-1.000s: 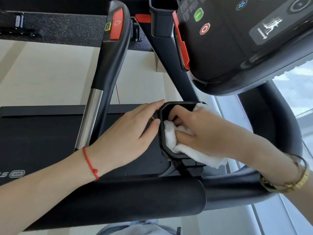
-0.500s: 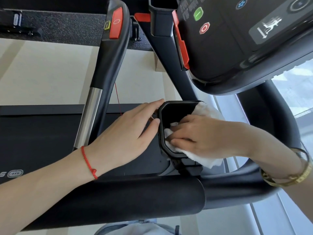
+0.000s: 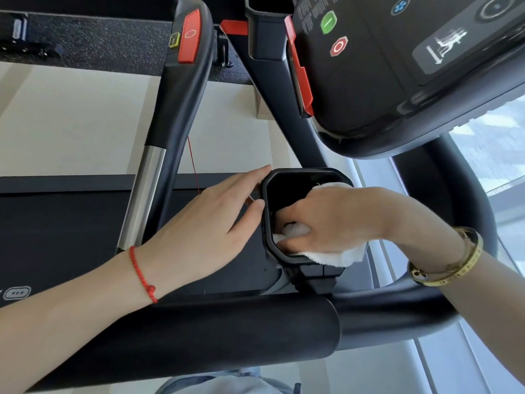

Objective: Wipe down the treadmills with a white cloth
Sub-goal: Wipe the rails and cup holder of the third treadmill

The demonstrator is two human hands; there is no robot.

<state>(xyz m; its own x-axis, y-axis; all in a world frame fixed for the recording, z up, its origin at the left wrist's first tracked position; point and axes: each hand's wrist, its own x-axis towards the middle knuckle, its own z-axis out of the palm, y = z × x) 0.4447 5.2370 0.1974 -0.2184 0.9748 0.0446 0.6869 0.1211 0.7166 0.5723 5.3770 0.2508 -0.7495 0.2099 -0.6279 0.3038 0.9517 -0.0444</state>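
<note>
White cloth (image 3: 338, 255) half hidden under right hand (image 3: 335, 220).

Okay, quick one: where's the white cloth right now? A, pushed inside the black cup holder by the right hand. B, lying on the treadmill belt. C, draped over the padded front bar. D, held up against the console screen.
A: the right hand presses the white cloth into the black cup holder, steadied by the left hand.

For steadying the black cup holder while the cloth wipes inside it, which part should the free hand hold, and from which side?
Probably the outer left wall of the cup holder, approached from the left. The right hand and white cloth fill the opening and drape over the right rim, so only the flat left face is free. The left hand already rests there with straight fingers.
</note>
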